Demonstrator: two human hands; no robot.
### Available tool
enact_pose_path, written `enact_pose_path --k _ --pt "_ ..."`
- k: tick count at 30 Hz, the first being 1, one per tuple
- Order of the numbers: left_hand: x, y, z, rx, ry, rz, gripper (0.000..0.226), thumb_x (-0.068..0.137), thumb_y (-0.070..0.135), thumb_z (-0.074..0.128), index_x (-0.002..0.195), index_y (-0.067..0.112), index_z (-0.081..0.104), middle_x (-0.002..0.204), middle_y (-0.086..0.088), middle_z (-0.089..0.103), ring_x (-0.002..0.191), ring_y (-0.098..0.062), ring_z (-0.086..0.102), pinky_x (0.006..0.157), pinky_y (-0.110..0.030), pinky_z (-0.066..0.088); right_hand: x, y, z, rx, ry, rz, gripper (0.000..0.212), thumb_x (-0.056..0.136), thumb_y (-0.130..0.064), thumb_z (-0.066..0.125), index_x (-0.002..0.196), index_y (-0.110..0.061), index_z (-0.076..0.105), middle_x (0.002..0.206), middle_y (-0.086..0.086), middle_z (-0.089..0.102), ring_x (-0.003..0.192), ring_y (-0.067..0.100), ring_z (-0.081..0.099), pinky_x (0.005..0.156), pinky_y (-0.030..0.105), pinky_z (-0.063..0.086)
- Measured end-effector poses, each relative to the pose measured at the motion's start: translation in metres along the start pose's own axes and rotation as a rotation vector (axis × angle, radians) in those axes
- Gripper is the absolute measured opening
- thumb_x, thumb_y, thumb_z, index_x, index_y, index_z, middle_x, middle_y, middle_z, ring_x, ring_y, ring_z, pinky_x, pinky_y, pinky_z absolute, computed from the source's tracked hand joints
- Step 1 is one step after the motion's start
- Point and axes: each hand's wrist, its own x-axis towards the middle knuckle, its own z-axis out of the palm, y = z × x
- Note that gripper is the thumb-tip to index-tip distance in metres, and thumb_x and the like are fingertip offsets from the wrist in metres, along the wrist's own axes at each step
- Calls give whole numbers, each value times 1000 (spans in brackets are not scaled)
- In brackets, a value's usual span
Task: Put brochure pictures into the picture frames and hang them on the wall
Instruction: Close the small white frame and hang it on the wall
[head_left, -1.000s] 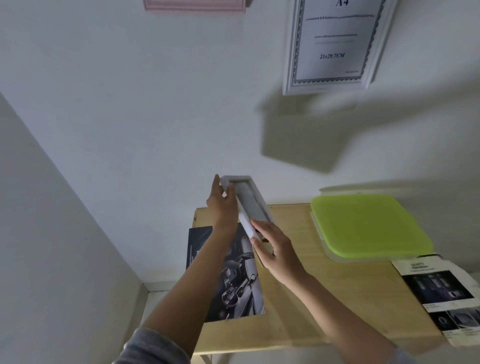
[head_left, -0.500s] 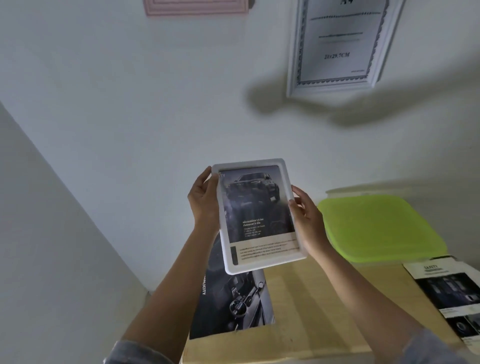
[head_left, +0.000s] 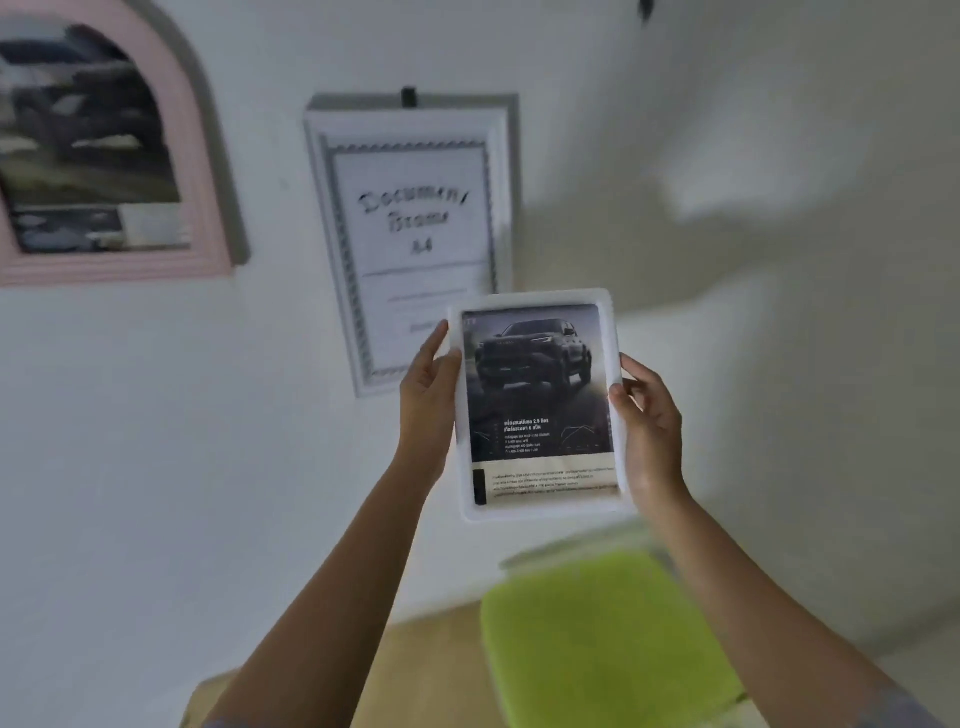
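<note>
I hold a white picture frame (head_left: 537, 408) upright in front of the wall, with a dark car brochure picture inside it. My left hand (head_left: 427, 387) grips its left edge and my right hand (head_left: 648, 415) grips its right edge. Behind its top left corner hangs a white document frame (head_left: 410, 228) with a printed A4 insert, on a black hook. A pink arched frame (head_left: 104, 156) with a dark picture hangs on the wall at the far left.
A lime-green lidded box (head_left: 608, 639) sits on the wooden table (head_left: 426, 654) below my arms, against the wall. A small dark hook (head_left: 645, 8) shows on the wall at the top right. The view is motion-blurred.
The view tilted up toward the wall. Both hands raised the filled frame higher and to the right, from over the table to in front of the hanging document frame.
</note>
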Motion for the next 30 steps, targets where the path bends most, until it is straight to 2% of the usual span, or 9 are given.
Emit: enact_pose_path --k 5,9,11,14,16,21,24,26,30 --pt "48 12 100 27 -91 148 39 97 18 44 136 26 42 85 10 71 84 -7 69 81 -30 56 106 -40 -49 24 49 -153 31 90 -1 51 107 -26 59 83 -11 55 72 -9 52 74 4 41" --pt "90 27 157 40 -110 216 42 97 24 46 137 31 40 96 4 69 98 -15 66 92 -42 51 179 -66 -74 10 13 -227 31 91 -4 51 111 -26 59 83 -8 56 73 -6 55 72 6 44" --pt "112 33 177 79 -118 257 42 95 29 47 136 36 40 101 0 69 103 -17 64 95 -47 48 210 -78 -79 23 -4 -261 30 91 -5 51 110 -28 60 85 -6 58 78 -1 58 74 12 46" --pt "140 46 196 113 -108 318 43 94 31 49 136 37 40 107 -5 67 104 -18 63 96 -48 47 248 -92 -78 30 -29 -305 29 92 -8 51 111 -28 60 89 -3 62 85 12 60 80 29 49" --pt "156 57 204 144 -98 362 45 94 31 48 138 35 38 110 -6 65 104 -18 63 93 -49 50 269 -99 -73 46 -61 -329 29 93 -10 49 111 -29 59 91 -3 64 86 15 62 77 32 53" --pt "188 83 212 178 -45 437 46 95 30 46 141 32 35 112 -9 63 104 -24 63 89 -52 51 311 -111 -50 93 -131 -354 27 95 -14 46 118 -24 56 101 3 63 88 17 64 62 29 57" --pt "200 94 217 218 -9 457 45 97 32 42 141 35 33 114 -8 63 105 -23 62 86 -46 54 329 -111 -37 139 -123 -341 27 95 -13 46 118 -22 57 97 1 63 81 10 65 56 23 54" --pt "208 96 220 262 1 456 45 97 35 40 141 36 30 119 -7 62 108 -23 60 87 -41 54 339 -106 -31 158 -112 -322 26 95 -12 46 117 -20 57 95 -1 63 82 11 64 57 23 54" --pt "216 92 224 328 29 447 45 98 34 38 142 36 29 123 -9 59 108 -24 60 85 -42 54 350 -92 -28 167 -109 -269 25 95 -13 46 116 -20 57 95 -4 63 87 15 62 58 21 54"
